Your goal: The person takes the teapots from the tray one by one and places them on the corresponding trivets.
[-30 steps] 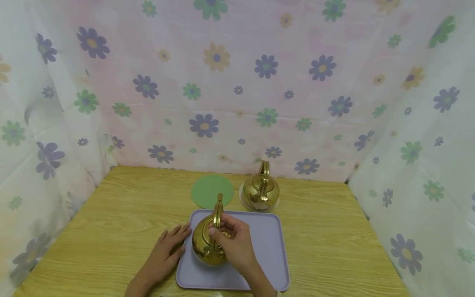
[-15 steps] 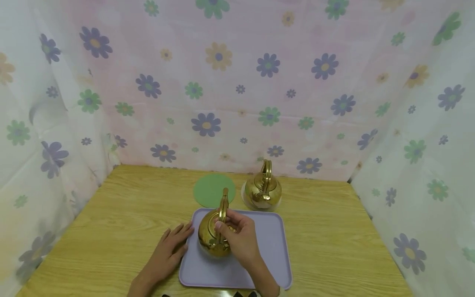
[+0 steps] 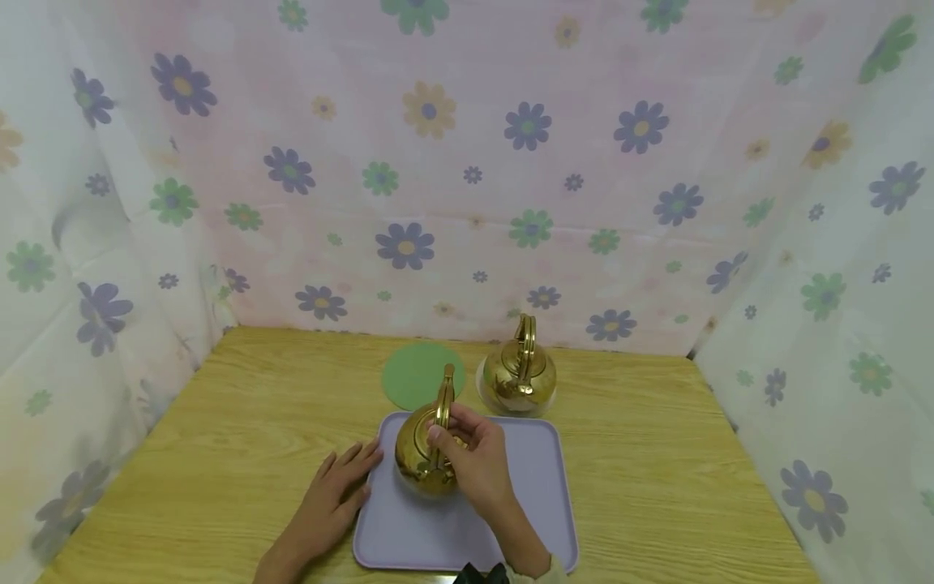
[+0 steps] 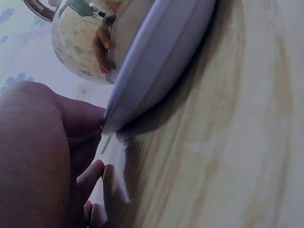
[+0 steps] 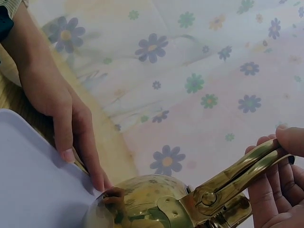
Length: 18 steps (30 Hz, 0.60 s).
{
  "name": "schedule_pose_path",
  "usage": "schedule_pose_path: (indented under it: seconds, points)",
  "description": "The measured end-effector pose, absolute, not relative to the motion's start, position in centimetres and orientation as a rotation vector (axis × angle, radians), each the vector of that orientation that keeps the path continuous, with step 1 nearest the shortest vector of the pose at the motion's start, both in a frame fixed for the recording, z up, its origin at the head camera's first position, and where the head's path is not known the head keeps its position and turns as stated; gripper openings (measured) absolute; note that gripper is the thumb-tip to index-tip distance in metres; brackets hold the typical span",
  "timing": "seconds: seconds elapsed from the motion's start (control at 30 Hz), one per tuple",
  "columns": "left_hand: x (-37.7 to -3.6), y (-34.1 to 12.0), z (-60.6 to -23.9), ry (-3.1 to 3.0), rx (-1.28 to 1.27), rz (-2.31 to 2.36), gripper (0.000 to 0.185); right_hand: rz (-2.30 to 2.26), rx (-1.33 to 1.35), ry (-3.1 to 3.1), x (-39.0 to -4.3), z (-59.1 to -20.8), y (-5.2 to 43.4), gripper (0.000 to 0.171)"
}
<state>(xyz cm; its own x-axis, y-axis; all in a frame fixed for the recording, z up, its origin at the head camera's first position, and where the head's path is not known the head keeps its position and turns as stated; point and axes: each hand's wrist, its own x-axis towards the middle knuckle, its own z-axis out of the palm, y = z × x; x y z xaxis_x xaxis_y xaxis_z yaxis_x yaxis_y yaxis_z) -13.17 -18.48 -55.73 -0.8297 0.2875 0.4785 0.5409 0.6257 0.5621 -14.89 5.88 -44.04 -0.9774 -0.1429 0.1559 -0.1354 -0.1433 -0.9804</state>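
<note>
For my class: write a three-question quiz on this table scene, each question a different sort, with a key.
1. True or false: the right hand grips the handle of the near gold kettle.
2. What does the left hand touch? A the green mat; B the lilac tray; C the far gold kettle.
3. Fill in: the far gold kettle stands beside the green ____.

Key: 1 true; 2 B; 3 mat.

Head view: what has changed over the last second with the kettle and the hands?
The right hand, gripping the handle of the near gold kettle, has carried it a little away from the person, toward the green mat; whether it is lifted off the purple tray is unclear. The left hand stays flat at the tray's left edge. The second kettle has not moved.
</note>
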Motion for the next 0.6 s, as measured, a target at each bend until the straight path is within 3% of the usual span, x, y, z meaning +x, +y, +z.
schedule_pose_path:
  seconds: [0.6]
  points:
    - [-12.9, -18.5, -55.3, -2.545, -0.628, -1.068, 0.045, -2.303, -0.355, 2.083, -16.2, -44.1, 5.5, 0.033]
